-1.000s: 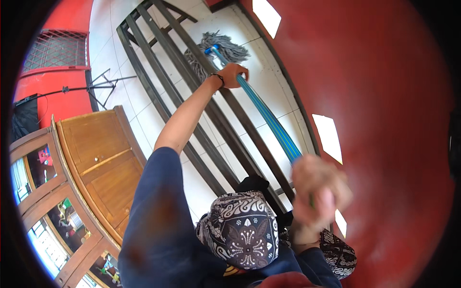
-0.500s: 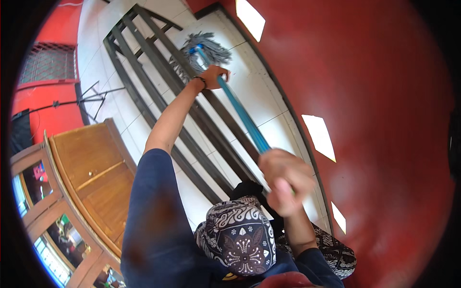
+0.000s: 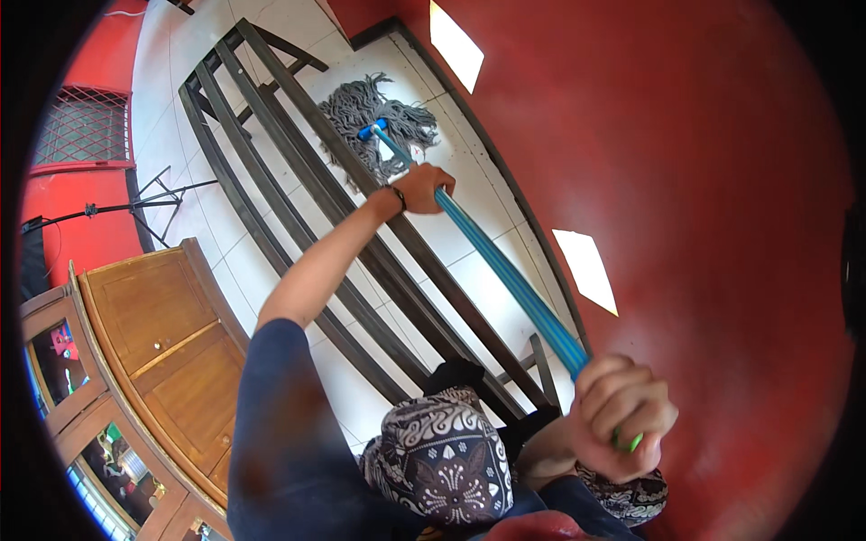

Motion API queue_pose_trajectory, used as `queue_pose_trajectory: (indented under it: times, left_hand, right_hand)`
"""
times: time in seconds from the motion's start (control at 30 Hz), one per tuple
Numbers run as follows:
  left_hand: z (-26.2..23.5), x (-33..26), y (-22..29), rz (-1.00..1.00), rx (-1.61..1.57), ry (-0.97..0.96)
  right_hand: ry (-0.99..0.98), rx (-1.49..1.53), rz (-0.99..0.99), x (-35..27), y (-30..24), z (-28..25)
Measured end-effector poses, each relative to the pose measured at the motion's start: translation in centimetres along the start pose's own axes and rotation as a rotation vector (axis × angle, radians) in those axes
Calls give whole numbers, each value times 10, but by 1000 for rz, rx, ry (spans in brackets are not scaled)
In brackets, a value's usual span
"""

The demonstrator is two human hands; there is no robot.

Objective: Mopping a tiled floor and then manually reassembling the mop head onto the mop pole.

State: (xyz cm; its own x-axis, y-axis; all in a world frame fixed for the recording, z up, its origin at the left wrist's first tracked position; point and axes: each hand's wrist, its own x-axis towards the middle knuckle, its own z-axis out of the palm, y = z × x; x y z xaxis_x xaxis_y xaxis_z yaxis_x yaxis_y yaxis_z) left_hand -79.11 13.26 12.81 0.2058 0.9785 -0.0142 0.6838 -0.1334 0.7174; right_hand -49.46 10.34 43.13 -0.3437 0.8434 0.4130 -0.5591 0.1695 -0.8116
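Diagonally grips a blue mop handle point(image 3: 511, 279) — with left hand point(image 3: 422, 187) curled low, nearer the grey mop head point(image 3: 361, 106), and right hand point(image 3: 622, 410) clenched at the top. Points it forward-left, to strands spread on the tiled floor point(image 3: 465, 164) between its wall-side edge and a dark bench's point(image 3: 302, 97) right edge — with slats hemming in the left.

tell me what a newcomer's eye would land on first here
Probably the blue striped mop handle, gripped by the left hand and the right hand, slanting through the middle up to the grey mop head on the white tiles. Next, the red wall filling the right side, and the dark slatted bench left of the handle.
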Motion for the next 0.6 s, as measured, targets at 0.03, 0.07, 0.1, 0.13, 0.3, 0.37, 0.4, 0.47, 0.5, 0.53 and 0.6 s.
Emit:
queue_pose_trajectory:
  times: [0.03, 0.07, 0.1, 0.13, 0.3, 0.37, 0.4, 0.47, 0.5, 0.53, 0.6]
  left_hand:
    - [-5, 7, -7, -63, -40, -96]
    - [-11, 12, -13, -48, -39, -147]
    - [-15, 16, -20, -12, -45, -182]
    - [-16, 18, -25, 1, -29, -175]
    - [13, 14, -26, 82, -31, 73]
    - [36, 8, -13, 52, 101, 90]
    - [47, 3, -2, 8, 83, 97]
    - [66, -1, 24, 9, 81, 130]
    - [78, -7, 43, 49, 92, 144]
    - [88, -8, 63, 26, 62, 87]
    - [110, -5, 109, -21, 28, 0]
  right_hand:
    - [-48, -6, 9, 5, 2, 1]
    - [-29, -25, -1, 8, 3, 2]
    - [-34, -20, -23, 11, 3, 3]
    - [-10, -36, -35, 13, 4, 3]
    - [32, -60, -10, -2, -5, -12]
    - [49, -70, 22, -17, -14, -22]
    - [29, -105, 1, -26, -23, -25]
    - [-89, -158, -75, -42, -45, -34]
    - [-168, -177, -120, -50, -63, -39]
    - [-194, -175, -170, -56, -80, -44]
    - [-165, -142, -265, -64, -113, -59]
